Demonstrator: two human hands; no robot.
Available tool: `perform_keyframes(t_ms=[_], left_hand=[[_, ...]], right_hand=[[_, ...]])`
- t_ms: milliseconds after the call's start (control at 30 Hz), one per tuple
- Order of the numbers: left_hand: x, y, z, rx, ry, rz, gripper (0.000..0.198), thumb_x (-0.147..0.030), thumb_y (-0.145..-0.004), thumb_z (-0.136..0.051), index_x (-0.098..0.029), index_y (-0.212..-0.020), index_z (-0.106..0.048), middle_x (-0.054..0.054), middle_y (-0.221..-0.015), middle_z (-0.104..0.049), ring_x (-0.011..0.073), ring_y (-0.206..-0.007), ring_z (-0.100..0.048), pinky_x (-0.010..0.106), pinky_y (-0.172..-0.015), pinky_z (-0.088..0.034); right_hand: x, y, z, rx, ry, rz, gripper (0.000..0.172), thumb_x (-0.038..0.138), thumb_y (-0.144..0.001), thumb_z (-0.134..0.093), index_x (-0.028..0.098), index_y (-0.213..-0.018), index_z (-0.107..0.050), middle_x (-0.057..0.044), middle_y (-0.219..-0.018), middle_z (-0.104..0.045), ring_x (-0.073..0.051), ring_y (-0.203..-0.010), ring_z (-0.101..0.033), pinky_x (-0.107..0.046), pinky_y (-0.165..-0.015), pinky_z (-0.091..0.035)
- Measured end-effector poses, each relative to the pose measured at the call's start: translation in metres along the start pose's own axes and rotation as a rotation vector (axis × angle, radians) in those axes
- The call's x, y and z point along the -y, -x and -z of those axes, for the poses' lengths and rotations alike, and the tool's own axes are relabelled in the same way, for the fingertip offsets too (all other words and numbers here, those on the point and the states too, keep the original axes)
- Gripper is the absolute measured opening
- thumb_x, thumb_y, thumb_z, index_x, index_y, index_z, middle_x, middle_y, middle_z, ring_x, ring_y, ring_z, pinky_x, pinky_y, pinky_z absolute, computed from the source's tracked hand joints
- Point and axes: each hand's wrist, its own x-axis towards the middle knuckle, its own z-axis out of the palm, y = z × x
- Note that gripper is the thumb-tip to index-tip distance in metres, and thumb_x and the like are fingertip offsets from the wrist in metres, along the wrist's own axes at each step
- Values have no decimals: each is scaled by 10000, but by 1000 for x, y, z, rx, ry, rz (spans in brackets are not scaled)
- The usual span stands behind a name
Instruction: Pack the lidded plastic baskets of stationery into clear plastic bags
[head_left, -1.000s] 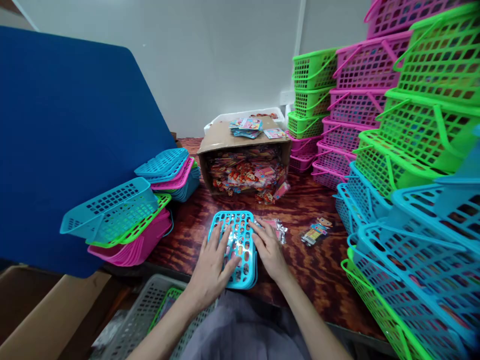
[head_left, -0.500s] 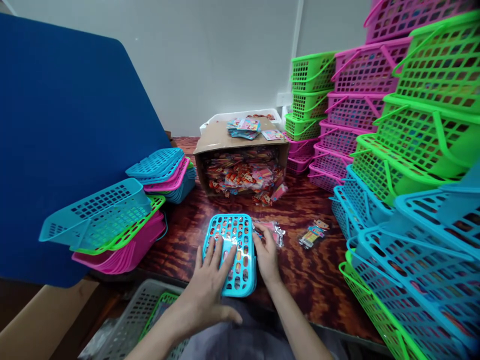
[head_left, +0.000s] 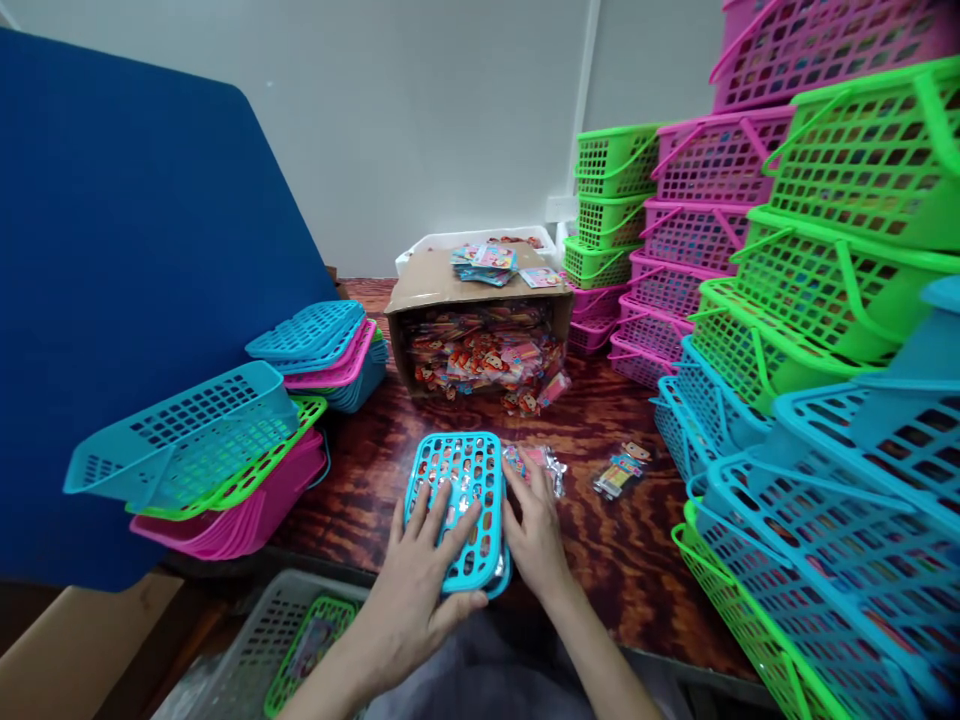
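A small cyan perforated basket [head_left: 461, 470] lies bottom-up on the dark wooden table [head_left: 622, 560] just in front of me, with coloured packets showing through its holes. My left hand [head_left: 420, 580] lies on top of it with fingers spread flat and the thumb at its near edge. My right hand [head_left: 534, 535] presses against the basket's right side, fingers curled along the rim. A shiny wrapped packet [head_left: 540, 465] rests just beyond my right fingers.
A cardboard box [head_left: 480, 335] on its side spills toy packets behind the basket. One loose packet [head_left: 621, 468] lies to the right. Nested baskets [head_left: 217, 450] sit at left before a blue panel [head_left: 127, 280]; tall stacks of baskets [head_left: 810, 330] fill the right. A grey crate [head_left: 292, 640] stands below.
My left hand slid down the basket top and its thumb came to the near edge. My right hand shifted from the basket's top to its right side. The view tipped slightly.
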Motion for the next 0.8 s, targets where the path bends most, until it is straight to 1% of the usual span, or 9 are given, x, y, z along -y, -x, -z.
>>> perform_keyframes(t_ms=[133,200,233,333,433,500,567,667,800], left_hand=[[0,1,0,22,12,3,798,-666,-910,-419,-331,-1563,-107,81,-1649,-63,401,-1499,-49,676,-1141,-183],[1,1,1,26,19,4,806,-671,-905,-426,-329,-1563,-112,80,-1649,-62,408,-1497,-49,677,-1141,-180],[1,1,1,25,20,5,809,-674,-902,-427,-329,-1563,-112,81,-1649,-58,411,-1497,-47,680,-1140,-178],[1,0,2,32,22,7,805,-681,-901,-416,-340,-1562,-106,85,-1649,-57,416,-1496,-41,687,-1132,-183],[0,0,1,49,15,1,795,-689,-900,-410,-359,-1559,-113,91,-1648,-73,425,-1493,-57,699,-1121,-182],[-1,0,-1,45,4,-8,803,-702,-888,-423,-368,-1557,-132,103,-1646,-91,437,-1487,-78,708,-1113,-176],[-1,0,-5,22,-12,-14,857,-737,-846,-465,-368,-1555,-154,122,-1642,-108,457,-1480,-90,718,-1100,-182],[-2,0,-8,4,-42,-21,925,-715,-797,-582,-374,-1551,-170,134,-1638,-128,463,-1476,-103,724,-1091,-184],[-2,-2,-4,47,-46,-51,943,-549,-786,-708,-386,-1547,-177,118,-1640,-131,434,-1481,-129,711,-1109,-166]], right_hand=[[6,7,-7,-73,-45,-52,394,285,-960,-469,209,-1327,-589,-131,-1496,-412,-271,-1396,-362,-504,-1142,-341],[7,9,-8,-83,-62,-63,372,303,-973,-450,212,-1297,-609,-131,-1483,-430,-266,-1378,-383,-507,-1131,-359],[8,8,-7,-58,-52,-57,370,305,-976,-444,223,-1297,-610,-125,-1477,-440,-266,-1374,-385,-512,-1127,-364],[11,1,-1,89,36,-26,368,287,-973,-441,270,-1292,-624,-96,-1476,-460,-285,-1382,-367,-535,-1128,-355],[16,-10,6,183,145,-32,337,301,-938,-506,272,-1227,-677,-106,-1490,-453,-361,-1405,-328,-592,-1111,-342],[17,-15,9,214,169,-48,302,303,-918,-536,264,-1159,-714,-121,-1450,-499,-392,-1381,-360,-607,-1091,-351],[16,-15,7,221,99,-72,300,274,-929,-500,270,-1125,-726,-115,-1373,-568,-356,-1321,-447,-568,-1088,-373],[11,-4,-3,134,-142,-142,364,241,-946,-411,257,-1158,-707,-95,-1380,-561,-265,-1286,-505,-462,-1111,-383],[4,14,-19,-109,-390,-307,387,345,-949,-424,211,-1212,-675,-98,-1490,-460,-241,-1378,-420,-415,-1160,-320]])
